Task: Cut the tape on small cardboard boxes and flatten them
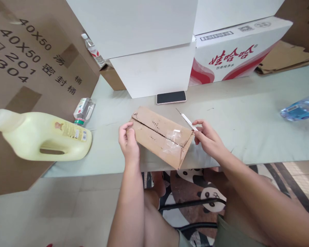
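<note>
A small brown cardboard box (159, 132) is tilted at the table's front edge, with a long seam along its top and clear tape near the right end. My left hand (129, 139) grips the box's left end, thumb on top. In my right hand (205, 136) is a slim white-handled craft knife (187, 121), its thin point aimed up and to the left above the table. The fingers of that hand are also close to the box's right corner; whether they touch it I cannot tell.
A phone (171, 97) lies behind the box, before stacked white cartons (154, 68). On the left are a yellow jug (74, 145), a small clear bottle (82, 110) and a large carton (38, 68). A blue-tinted water bottle (301, 109) lies right.
</note>
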{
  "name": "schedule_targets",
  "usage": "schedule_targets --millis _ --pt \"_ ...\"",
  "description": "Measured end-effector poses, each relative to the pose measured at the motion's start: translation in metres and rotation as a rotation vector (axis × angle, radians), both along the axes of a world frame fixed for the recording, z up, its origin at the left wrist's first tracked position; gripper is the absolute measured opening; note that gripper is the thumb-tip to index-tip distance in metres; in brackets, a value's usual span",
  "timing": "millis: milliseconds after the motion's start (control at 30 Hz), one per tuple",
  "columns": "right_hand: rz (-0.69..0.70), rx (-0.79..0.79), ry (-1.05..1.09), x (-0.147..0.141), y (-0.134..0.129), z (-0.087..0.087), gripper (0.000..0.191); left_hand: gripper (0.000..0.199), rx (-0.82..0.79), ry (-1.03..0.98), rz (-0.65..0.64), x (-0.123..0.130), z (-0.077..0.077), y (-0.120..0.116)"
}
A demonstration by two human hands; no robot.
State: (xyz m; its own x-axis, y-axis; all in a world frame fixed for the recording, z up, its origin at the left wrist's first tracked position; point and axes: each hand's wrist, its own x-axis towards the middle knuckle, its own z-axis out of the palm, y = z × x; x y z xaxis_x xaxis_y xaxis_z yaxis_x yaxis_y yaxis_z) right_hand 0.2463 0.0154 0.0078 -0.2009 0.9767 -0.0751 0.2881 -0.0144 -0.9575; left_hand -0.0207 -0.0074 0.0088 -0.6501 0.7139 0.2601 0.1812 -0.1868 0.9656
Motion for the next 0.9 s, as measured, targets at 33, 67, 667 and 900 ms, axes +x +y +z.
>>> schedule_targets --millis 33,67,667,900 --pt "0.005 -0.002 0.018 -0.0001 -0.0001 -0.0011 0.028 0.018 0.002 -0.001 -0.003 -0.0002 -0.0003 0.0" --pt "0.008 -0.001 0.033 -0.0001 -0.0002 -0.0023 0.028 0.018 0.003 -0.001 -0.005 -0.0003 -0.0006 0.0" --pt "0.08 0.064 -0.02 -0.0005 -0.0048 -0.0002 0.029 0.02 -0.025 0.02 -0.019 0.0 0.0008 -0.0014" --pt "0.095 0.058 0.006 0.0005 -0.0044 -0.0025 0.034 0.019 -0.006 0.004 -0.018 0.0 0.0009 -0.0016"
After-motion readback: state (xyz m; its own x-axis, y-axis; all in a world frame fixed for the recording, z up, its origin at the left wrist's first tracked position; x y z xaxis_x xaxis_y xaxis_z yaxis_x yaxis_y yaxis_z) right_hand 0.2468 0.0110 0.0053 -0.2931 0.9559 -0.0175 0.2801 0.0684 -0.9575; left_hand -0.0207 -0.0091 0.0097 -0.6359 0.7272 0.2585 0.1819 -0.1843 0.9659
